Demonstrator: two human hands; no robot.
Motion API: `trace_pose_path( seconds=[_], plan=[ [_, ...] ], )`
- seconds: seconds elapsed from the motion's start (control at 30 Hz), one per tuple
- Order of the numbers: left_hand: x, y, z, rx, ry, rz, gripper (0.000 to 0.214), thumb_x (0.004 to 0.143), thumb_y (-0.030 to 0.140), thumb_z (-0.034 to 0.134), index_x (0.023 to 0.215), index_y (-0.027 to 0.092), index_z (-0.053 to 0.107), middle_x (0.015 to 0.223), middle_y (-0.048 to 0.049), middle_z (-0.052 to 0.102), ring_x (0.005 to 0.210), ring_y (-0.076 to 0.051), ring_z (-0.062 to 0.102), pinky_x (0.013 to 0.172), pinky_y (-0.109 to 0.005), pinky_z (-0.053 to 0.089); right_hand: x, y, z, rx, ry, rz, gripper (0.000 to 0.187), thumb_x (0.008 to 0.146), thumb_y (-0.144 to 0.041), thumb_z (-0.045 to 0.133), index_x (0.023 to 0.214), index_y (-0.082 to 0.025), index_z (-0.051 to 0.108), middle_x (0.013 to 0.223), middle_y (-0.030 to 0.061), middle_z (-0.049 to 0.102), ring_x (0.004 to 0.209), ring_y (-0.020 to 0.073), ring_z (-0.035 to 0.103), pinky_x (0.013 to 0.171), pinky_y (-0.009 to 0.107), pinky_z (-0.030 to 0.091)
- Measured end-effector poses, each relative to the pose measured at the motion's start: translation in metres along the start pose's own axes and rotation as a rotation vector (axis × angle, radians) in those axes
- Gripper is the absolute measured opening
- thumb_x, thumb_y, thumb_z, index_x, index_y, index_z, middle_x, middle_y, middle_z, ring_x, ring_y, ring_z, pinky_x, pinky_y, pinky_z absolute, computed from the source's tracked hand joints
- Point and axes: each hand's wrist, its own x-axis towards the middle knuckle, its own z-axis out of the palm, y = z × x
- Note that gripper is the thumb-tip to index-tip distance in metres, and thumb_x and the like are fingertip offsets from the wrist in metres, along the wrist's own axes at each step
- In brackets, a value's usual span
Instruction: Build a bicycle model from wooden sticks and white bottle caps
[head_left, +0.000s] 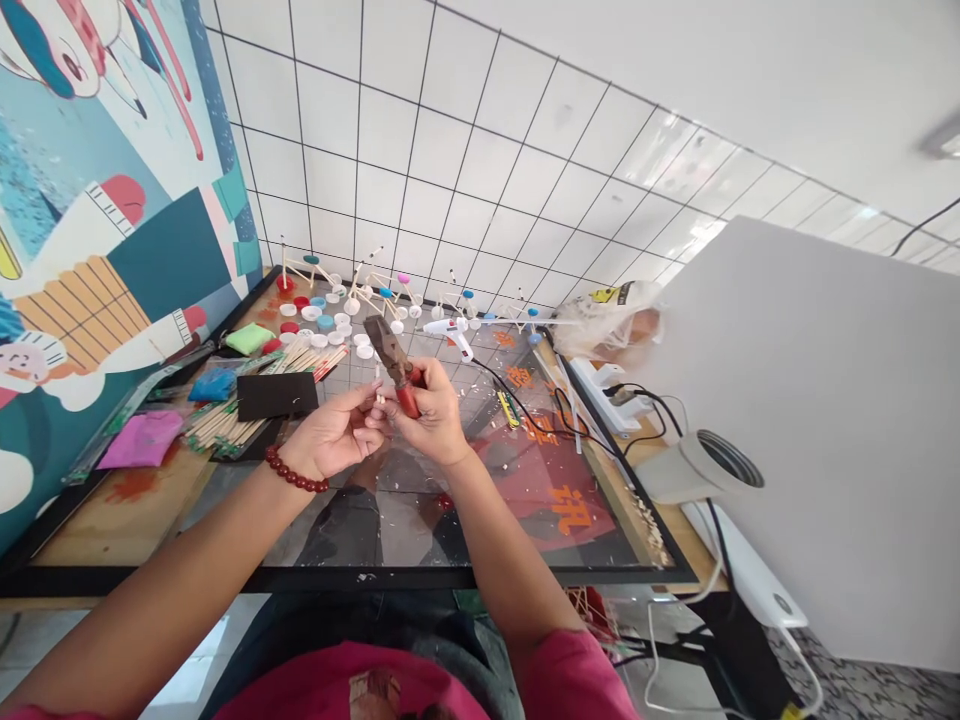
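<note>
My right hand (435, 415) is closed round the red handles of a pair of pliers (390, 355), whose dark jaws point up and away from me. My left hand (337, 432), with a red bead bracelet on the wrist, pinches a short thin stick (379, 396) right beside the pliers' handles. Both hands hover above a glass-topped table (390, 520). Behind them lie several plastic bottle caps (322, 318) and small stick-and-cap models (375, 285).
A white glue gun (450, 328) lies behind the hands, its black cord running right to a power strip (611, 390). A bundle of sticks (255, 395), a black card (276, 394) and coloured bags lie at left. A lamp (697, 465) and plastic bag (611, 315) stand right.
</note>
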Motion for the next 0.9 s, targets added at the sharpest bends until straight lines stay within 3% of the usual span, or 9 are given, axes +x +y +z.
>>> trace_pose_path(
  seconds=[0.13,0.23,0.33,0.47,0.6,0.7,0.9],
  plan=[
    [0.000,-0.001,-0.002,0.038,-0.013,0.045,0.012,0.088,0.013,0.064,0.076,0.011,0.064,0.057,0.0019,0.051,0.045,-0.004,0.048,0.035,-0.011,0.032,0.001,-0.001,-0.007,0.118,-0.009,0.115,0.025,0.074,-0.046,0.081,0.091,-0.028,0.080,0.103,0.0049,0.060,0.099,0.0213,0.058,0.092,0.037,0.050],
    [0.002,-0.011,-0.003,0.253,-0.039,0.149,0.013,0.086,0.018,0.069,0.076,0.011,0.064,0.066,-0.0023,0.061,0.053,-0.008,0.060,0.041,-0.014,0.043,-0.005,0.005,-0.016,0.173,0.100,0.233,0.027,0.073,-0.042,0.082,0.096,-0.028,0.080,0.102,0.0034,0.061,0.099,0.0203,0.058,0.093,0.036,0.048],
    [0.006,-0.025,-0.003,0.513,-0.005,0.230,0.017,0.085,0.028,0.071,0.082,0.013,0.064,0.076,-0.0074,0.070,0.062,-0.015,0.069,0.050,-0.020,0.053,-0.016,0.017,-0.025,0.146,0.210,0.340,0.017,0.076,-0.037,0.078,0.089,-0.026,0.080,0.094,0.0027,0.063,0.096,0.0193,0.059,0.094,0.034,0.046],
    [0.013,-0.038,-0.006,0.782,0.024,0.330,0.023,0.083,0.034,0.071,0.074,0.014,0.063,0.063,-0.0033,0.066,0.050,-0.011,0.061,0.046,-0.019,0.048,-0.028,0.030,-0.028,0.192,0.226,0.496,0.018,0.075,-0.039,0.076,0.084,-0.023,0.080,0.089,0.0025,0.065,0.089,0.0184,0.060,0.088,0.033,0.046],
    [0.017,-0.041,-0.011,0.994,-0.008,0.374,0.031,0.083,0.036,0.066,0.062,0.014,0.062,0.054,-0.0013,0.061,0.045,-0.008,0.053,0.045,-0.018,0.041,-0.031,0.032,-0.020,0.359,0.146,0.653,0.026,0.068,-0.042,0.081,0.078,-0.019,0.075,0.080,0.0011,0.064,0.074,0.0155,0.057,0.074,0.030,0.046],
    [0.021,-0.042,-0.016,1.042,0.003,0.381,0.029,0.081,0.038,0.067,0.065,0.013,0.064,0.055,-0.0010,0.061,0.045,-0.008,0.051,0.045,-0.019,0.039,-0.032,0.031,-0.016,0.419,0.095,0.651,0.028,0.066,-0.042,0.083,0.066,-0.018,0.067,0.069,-0.0009,0.060,0.068,0.0137,0.054,0.068,0.028,0.044],
    [0.027,-0.040,-0.023,0.942,-0.040,0.348,0.026,0.068,0.037,0.077,0.071,0.013,0.068,0.065,-0.0020,0.064,0.057,-0.011,0.057,0.055,-0.022,0.047,-0.029,0.029,-0.017,0.457,0.162,0.639,0.029,0.060,-0.040,0.087,0.064,-0.019,0.068,0.068,-0.0021,0.059,0.064,0.0122,0.053,0.063,0.027,0.044]
  ],
)
